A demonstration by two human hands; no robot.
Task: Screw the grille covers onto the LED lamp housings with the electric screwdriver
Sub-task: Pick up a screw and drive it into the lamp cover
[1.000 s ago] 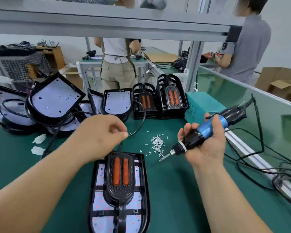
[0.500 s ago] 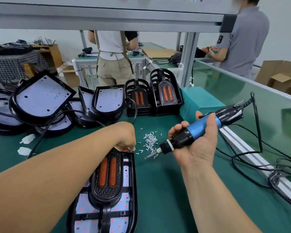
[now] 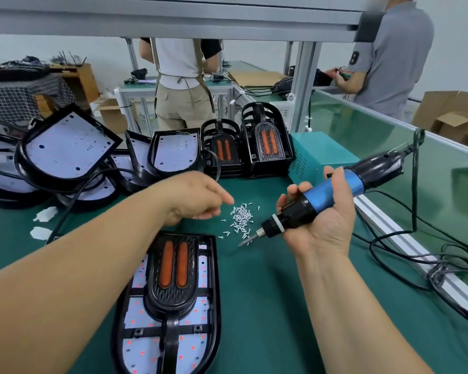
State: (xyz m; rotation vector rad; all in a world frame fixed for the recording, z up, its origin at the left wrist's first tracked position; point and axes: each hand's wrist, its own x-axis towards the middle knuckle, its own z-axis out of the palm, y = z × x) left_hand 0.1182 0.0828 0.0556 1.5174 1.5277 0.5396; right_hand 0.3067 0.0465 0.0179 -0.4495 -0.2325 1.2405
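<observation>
A worker's right hand (image 3: 322, 228) wraps its fingers round the electric screwdriver (image 3: 331, 194), whose bit angles toward loose screws (image 3: 241, 217) on the green worktop (image 3: 268, 292). The left hand (image 3: 197, 197) hovers just beside them, fingers relaxed and apparently empty. The screws look tiny and slippery, so each probably needs a fingertip pinch. The grille cover (image 3: 173, 290) lies on the lamp housing (image 3: 216, 279) in front of the worker.

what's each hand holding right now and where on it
The right hand grips the electric screwdriver around its blue-and-black barrel; the left hand holds nothing visible, reaching toward the loose screws.

A single wide-angle camera on my head looks forward and down (straight lines bow at the edges), close above the green bench (image 3: 268, 306), workshop beyond.
</observation>
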